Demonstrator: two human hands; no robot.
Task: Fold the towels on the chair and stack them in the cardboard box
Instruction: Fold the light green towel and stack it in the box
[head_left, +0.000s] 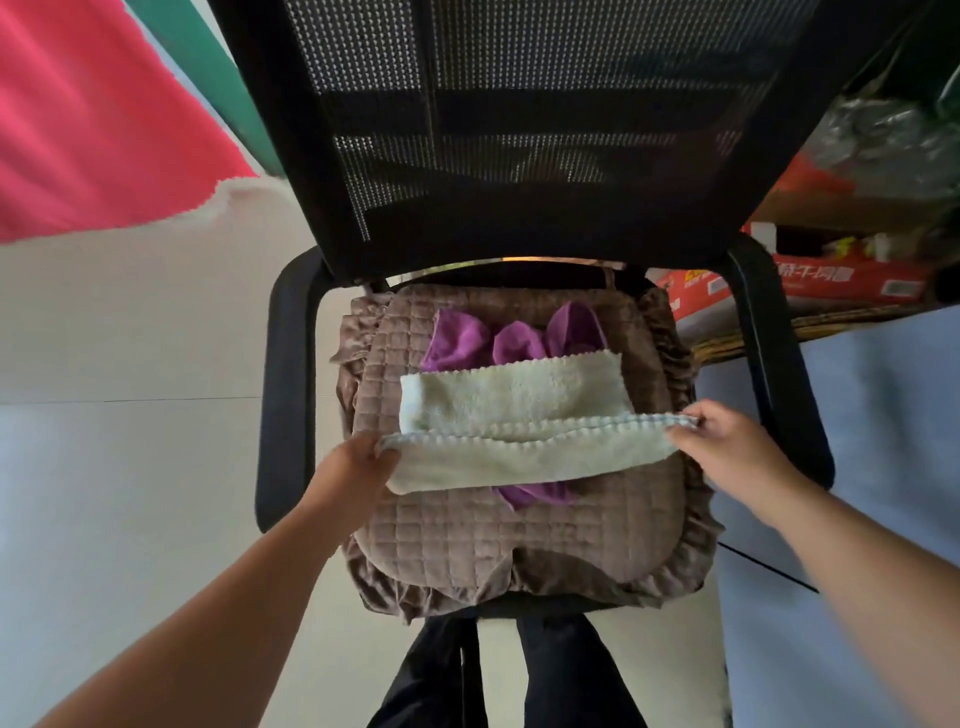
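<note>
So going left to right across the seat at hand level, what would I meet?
Left armrest → left hand → cream towel → right hand → right armrest.

The single head camera is looking forward and steeply down, close over the chair (291, 384) seat; no second view.
</note>
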